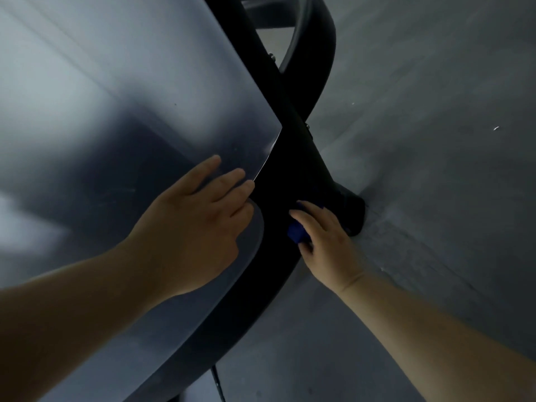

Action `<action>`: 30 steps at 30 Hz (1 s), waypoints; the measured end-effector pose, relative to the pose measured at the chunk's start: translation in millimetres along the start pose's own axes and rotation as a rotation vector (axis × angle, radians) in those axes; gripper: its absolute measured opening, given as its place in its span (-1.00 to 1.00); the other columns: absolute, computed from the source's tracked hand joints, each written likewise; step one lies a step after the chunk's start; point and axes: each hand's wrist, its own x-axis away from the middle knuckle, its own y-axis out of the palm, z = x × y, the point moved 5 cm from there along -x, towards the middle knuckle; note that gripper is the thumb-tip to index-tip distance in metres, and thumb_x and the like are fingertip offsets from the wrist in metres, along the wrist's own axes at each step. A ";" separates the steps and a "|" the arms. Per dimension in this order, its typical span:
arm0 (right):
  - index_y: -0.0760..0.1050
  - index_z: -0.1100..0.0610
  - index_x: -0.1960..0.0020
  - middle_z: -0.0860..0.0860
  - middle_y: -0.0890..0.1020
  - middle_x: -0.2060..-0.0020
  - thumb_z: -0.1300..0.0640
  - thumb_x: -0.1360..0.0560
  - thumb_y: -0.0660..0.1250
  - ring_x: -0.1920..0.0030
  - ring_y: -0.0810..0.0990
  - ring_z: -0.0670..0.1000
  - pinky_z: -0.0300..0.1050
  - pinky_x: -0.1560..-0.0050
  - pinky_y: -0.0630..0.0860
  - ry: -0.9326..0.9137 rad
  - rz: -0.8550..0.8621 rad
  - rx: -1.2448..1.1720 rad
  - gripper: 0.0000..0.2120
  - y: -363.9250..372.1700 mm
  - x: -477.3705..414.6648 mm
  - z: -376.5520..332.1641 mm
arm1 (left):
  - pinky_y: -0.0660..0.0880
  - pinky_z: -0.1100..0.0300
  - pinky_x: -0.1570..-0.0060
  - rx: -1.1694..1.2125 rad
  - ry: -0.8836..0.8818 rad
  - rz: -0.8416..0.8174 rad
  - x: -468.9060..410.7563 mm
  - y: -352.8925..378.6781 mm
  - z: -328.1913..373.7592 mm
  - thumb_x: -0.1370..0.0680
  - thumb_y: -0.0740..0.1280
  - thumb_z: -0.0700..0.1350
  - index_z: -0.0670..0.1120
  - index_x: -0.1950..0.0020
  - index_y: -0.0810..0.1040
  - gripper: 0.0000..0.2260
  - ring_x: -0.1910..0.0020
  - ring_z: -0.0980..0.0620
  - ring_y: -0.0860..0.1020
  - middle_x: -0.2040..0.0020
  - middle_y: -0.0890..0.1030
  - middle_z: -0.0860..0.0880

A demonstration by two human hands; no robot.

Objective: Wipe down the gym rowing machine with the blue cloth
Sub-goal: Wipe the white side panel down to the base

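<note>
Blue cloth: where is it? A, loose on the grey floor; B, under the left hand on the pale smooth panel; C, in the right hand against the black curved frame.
C: the blue cloth pokes out beneath the right hand on the black curved frame; the left hand lies flat on the pale smooth panel, holding nothing.

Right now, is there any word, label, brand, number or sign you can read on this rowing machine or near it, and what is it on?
None: no readable text shows anywhere in the head view.
The grey panel, the black frame, the blue cloth and the grey floor all look blank.
The pale specks on the floor are marks, not letters.
</note>
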 end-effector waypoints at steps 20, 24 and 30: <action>0.61 0.16 0.10 0.10 0.56 0.04 0.37 -0.17 0.59 0.04 0.55 0.17 -0.02 0.37 0.63 -0.281 -0.163 0.130 -0.65 8.2 19.0 0.3 | 0.11 -0.15 -0.48 0.009 -0.024 -0.056 20.5 -4.3 1.9 -0.46 0.17 -0.03 -0.14 -0.17 0.65 -0.58 -0.41 -0.15 0.42 -0.38 0.51 -0.17; 0.57 0.13 -0.05 0.14 0.54 -0.06 0.29 -0.36 0.44 -0.05 0.51 0.17 -0.07 0.02 0.61 -0.346 -0.009 0.030 -0.72 -5.1 10.6 -38.5 | 0.10 -0.16 -0.48 0.019 -0.035 -0.033 20.4 -1.7 2.8 -0.46 0.17 -0.03 -0.15 -0.16 0.65 -0.60 -0.40 -0.16 0.42 -0.37 0.52 -0.18; 0.59 0.10 -0.02 0.08 0.49 -0.08 0.33 -0.31 0.48 -0.07 0.46 0.14 0.04 0.14 0.64 -0.384 -0.094 0.013 -0.69 20.2 26.4 -18.6 | 0.09 -0.16 -0.48 -0.007 -0.017 -0.019 21.7 0.1 2.5 -0.48 0.18 -0.02 -0.14 -0.17 0.65 -0.60 -0.41 -0.18 0.41 -0.38 0.50 -0.19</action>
